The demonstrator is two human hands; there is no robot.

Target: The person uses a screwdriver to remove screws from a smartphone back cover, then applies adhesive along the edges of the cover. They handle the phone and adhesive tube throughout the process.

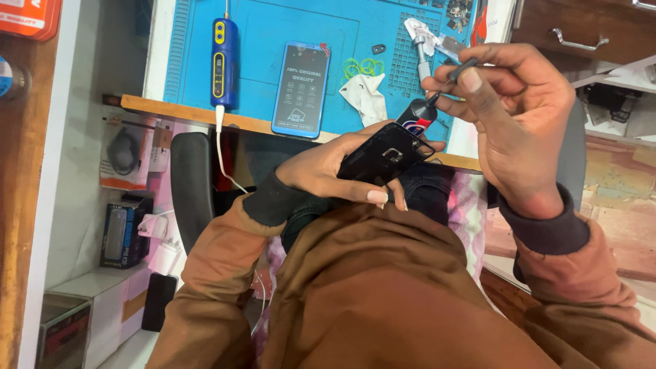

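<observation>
now: left grip (328,171) pinching black phone (386,158) | right grip (506,109) pinching glue tube (418,116) | blue mat (273,41) behind

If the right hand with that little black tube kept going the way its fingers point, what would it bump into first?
Probably the crumpled white cloth on the blue mat. The right hand points leftward across the bench, gripping the black tube above the dark phone frame in the left hand. Depth is unclear.

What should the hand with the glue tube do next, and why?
Probably lower the tube's nozzle to the edge of the black phone frame. The right hand holds the glue tube just above it, nozzle apart from the frame, while the left hand grips the frame steady.
</observation>
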